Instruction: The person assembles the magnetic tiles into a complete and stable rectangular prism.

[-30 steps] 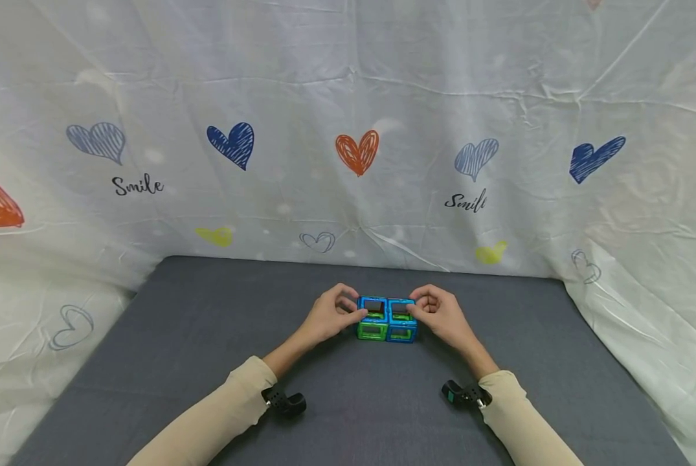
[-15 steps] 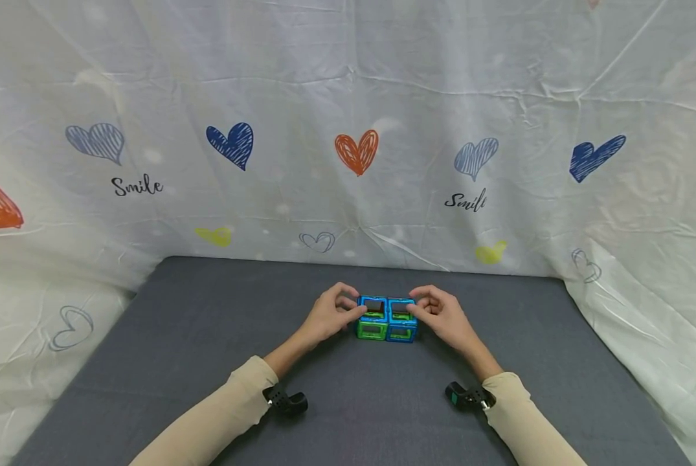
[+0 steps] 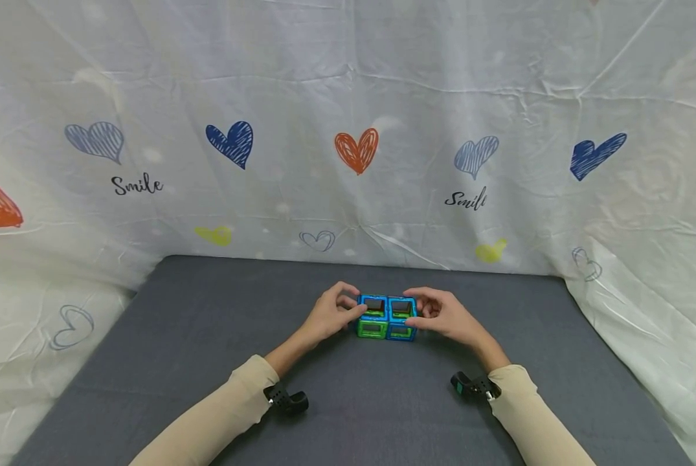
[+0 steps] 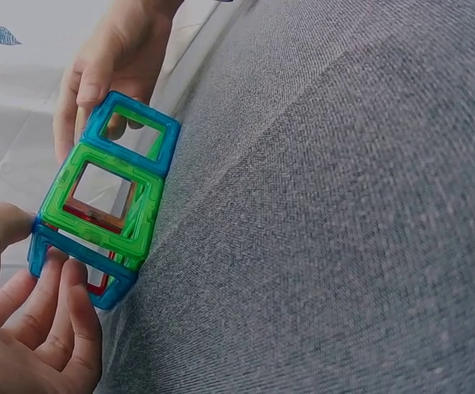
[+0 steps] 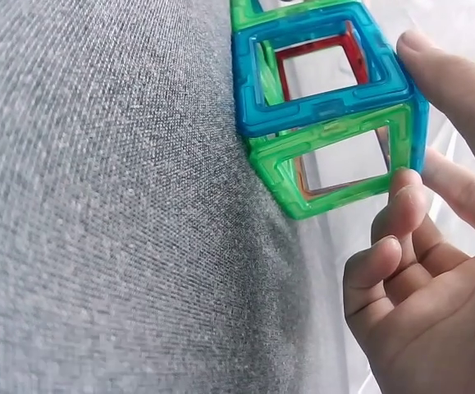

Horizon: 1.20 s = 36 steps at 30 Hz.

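Observation:
Two cubes of see-through magnetic tiles (image 3: pixel 388 317) stand joined side by side on the grey cloth. Their tops are blue; the front is green on the left and blue on the right. My left hand (image 3: pixel 331 312) holds the left cube by its top, thumb in front and fingers behind. At the right end, my right hand (image 3: pixel 449 316) grips the other cube between thumb and forefinger. The left wrist view shows the green front tile (image 4: pixel 98 226), with red edging visible through it. In the right wrist view, a green tile (image 5: pixel 274 176) closes the right end, near my curled fingers.
A grey cloth (image 3: pixel 348 401) covers the table. Behind it hangs a white curtain (image 3: pixel 301 84) printed with hearts and the word "Smile". Black wrist-worn devices (image 3: pixel 286 399) sit at both cuffs.
My right hand's thumb has slid toward the front edge of the right cube, and its forefinger now reaches farther across the back. The left hand and the cubes stay nearly in place.

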Tool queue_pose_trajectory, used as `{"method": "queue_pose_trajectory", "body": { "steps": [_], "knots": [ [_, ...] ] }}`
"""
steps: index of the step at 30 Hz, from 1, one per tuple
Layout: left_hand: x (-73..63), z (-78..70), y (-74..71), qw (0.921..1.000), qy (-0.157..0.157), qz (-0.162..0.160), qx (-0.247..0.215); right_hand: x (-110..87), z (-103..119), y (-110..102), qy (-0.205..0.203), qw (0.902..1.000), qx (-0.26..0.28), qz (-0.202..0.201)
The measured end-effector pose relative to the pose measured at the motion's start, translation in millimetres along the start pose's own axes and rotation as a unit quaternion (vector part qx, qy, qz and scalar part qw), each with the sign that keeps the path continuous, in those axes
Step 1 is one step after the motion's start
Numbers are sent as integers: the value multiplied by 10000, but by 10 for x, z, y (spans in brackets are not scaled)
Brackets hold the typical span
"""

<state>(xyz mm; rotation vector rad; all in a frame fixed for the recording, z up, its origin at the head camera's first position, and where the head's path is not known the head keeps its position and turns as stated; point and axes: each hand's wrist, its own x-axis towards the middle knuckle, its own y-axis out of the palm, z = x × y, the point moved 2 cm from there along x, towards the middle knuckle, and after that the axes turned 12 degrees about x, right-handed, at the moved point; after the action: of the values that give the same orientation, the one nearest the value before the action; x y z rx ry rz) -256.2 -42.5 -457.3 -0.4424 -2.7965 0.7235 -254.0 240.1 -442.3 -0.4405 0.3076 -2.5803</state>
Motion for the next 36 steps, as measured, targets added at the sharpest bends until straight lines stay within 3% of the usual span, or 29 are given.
{"method": "queue_pose_trajectory", "body": {
  "steps": [4,10,14,18,23,25,30,36],
  "knots": [
    [-15,-66,-1,10000,4,-29,1,10,-27,-11,-20,10000,-70,-37],
    [-129,-336,-83,10000,67,-39,20,22,-58,3,-245,9996,-115,-83],
    [-180,-417,-110,9999,103,-109,47,26,-65,31,-394,9992,-69,-75],
    [-181,-409,-110,9999,60,-85,45,22,76,78,-266,9996,30,-62],
    [-171,-395,-103,10000,46,-71,24,23,41,54,-253,9995,173,12],
    [-176,-406,-104,10000,55,-78,8,27,-42,30,-356,9993,104,16],
    [-188,-433,-114,10000,33,-47,-14,30,33,68,-560,9978,-330,-158],
    [-93,-234,-35,10000,-19,-84,19,61,157,180,-258,9970,-661,-304]
  ]
}}
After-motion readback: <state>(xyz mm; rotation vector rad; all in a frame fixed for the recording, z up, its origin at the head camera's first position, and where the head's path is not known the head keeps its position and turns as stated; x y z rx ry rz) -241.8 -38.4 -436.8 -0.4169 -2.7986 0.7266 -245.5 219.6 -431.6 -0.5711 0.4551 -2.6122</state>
